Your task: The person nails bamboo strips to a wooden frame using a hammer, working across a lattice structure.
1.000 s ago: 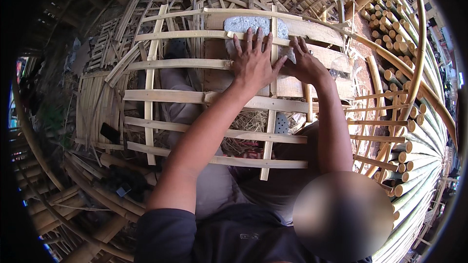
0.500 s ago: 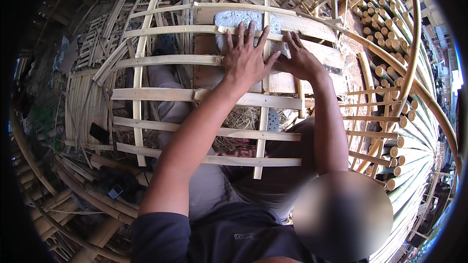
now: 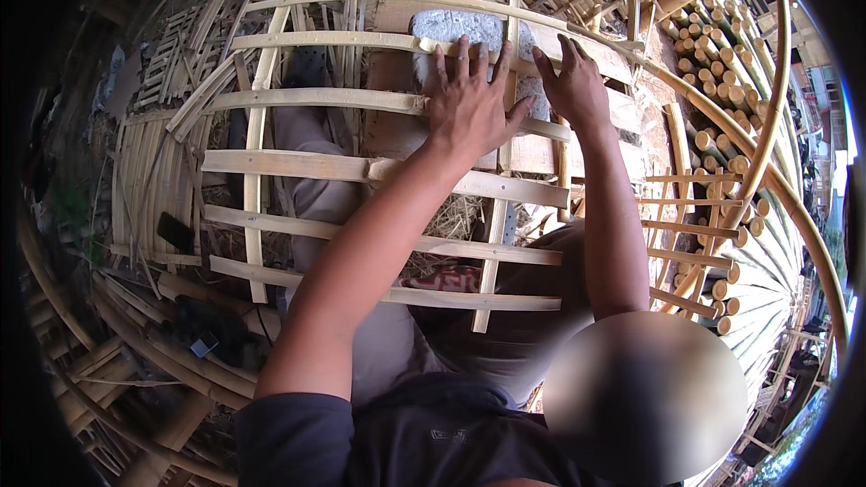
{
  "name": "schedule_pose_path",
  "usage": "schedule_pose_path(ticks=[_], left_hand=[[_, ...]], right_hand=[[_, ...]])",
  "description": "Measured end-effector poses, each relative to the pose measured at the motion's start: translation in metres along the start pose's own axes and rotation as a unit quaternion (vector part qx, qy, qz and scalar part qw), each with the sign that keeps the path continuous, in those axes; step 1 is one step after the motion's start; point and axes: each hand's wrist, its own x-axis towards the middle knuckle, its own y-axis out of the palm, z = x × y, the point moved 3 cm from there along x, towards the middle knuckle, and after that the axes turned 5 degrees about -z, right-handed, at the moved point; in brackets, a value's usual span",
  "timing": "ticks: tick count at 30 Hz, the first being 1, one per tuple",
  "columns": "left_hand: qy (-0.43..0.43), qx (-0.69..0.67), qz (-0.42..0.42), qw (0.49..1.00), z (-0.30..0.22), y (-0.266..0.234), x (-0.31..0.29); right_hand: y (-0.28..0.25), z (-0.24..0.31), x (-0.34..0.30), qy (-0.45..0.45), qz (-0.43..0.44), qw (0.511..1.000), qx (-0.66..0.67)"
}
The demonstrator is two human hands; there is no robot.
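Observation:
A lattice of pale bamboo slats [image 3: 302,162] lies over my legs, several crosswise slats joined to two long upright strips. Under its far part is a grey stone-like block [image 3: 465,27] on wooden boards [image 3: 397,140]. My left hand [image 3: 474,108] rests with fingers spread on the far crosswise slats, beside the right upright strip [image 3: 487,275]. To its right, my right hand [image 3: 579,95] is held with fingers apart, near the right ends of those slats. Neither hand grips anything visible; the right palm is hidden.
Cut bamboo poles [image 3: 722,54] are stacked at the right, with a curved pole [image 3: 713,99] in front. A small slatted piece [image 3: 690,225] stands by my right forearm. Loose strips and a slatted panel [image 3: 149,180] lie at the left, near a dark flat object [image 3: 175,232].
My hands have moved apart; the right one shifted right, away from the left thumb. My left hand has moved slightly right. The whole view has tilted a little.

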Motion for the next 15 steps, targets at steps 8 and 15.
schedule_pose_path(ticks=[8,15], left_hand=[[-0.012,-0.008,-0.01,1.0,0.001,0.005,0.002],[-0.01,0.01,-0.018,1.0,0.0,0.003,0.001]], right_hand=[[-0.003,-0.014,-0.009,0.021,0.046,0.999,0.02],[0.009,-0.013,-0.013,0.054,0.178,0.983,-0.013]])
